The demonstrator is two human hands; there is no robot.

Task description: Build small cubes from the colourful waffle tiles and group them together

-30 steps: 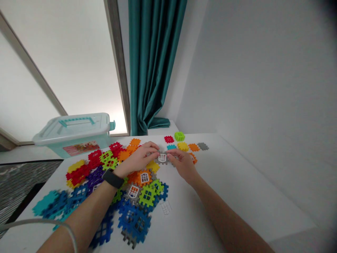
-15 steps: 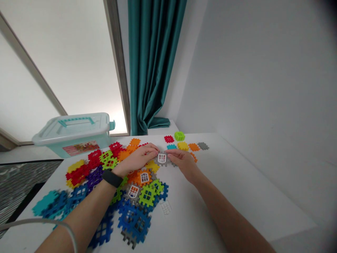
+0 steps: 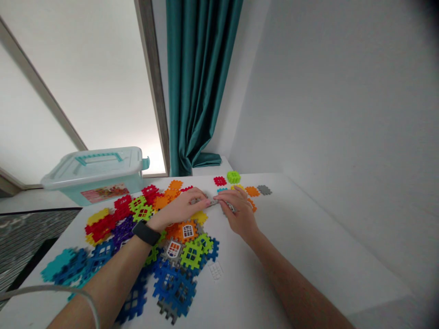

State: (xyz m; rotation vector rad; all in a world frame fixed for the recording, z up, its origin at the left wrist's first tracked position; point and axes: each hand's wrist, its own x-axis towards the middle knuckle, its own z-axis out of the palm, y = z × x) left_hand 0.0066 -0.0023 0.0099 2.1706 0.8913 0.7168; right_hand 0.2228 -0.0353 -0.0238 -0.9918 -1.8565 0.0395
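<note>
My left hand (image 3: 187, 205), with a dark band at the wrist, pinches the left end of a grey notched building tile (image 3: 214, 202), which shows almost edge-on. From the other side my right hand (image 3: 241, 214) closes its fingers on the same tile and covers much of it. A white window insert (image 3: 231, 207) shows just under the right fingers; whether it sits in that tile, I cannot tell. Below my left hand lie a yellow tile (image 3: 200, 217) and an orange tile with a white window (image 3: 188, 231).
Many coloured tiles pile up to the left, with blue tiles (image 3: 180, 290) nearest. Behind my right hand lie red (image 3: 220, 181), lime (image 3: 233, 177), orange (image 3: 253, 191) and grey (image 3: 264, 189) pieces. A lidded teal box (image 3: 103, 176) stands back left. A pale cable (image 3: 51, 287) crosses lower left.
The grey tile has turned from facing me to nearly edge-on. My right hand has shifted a little up and over it; the left has barely moved.
</note>
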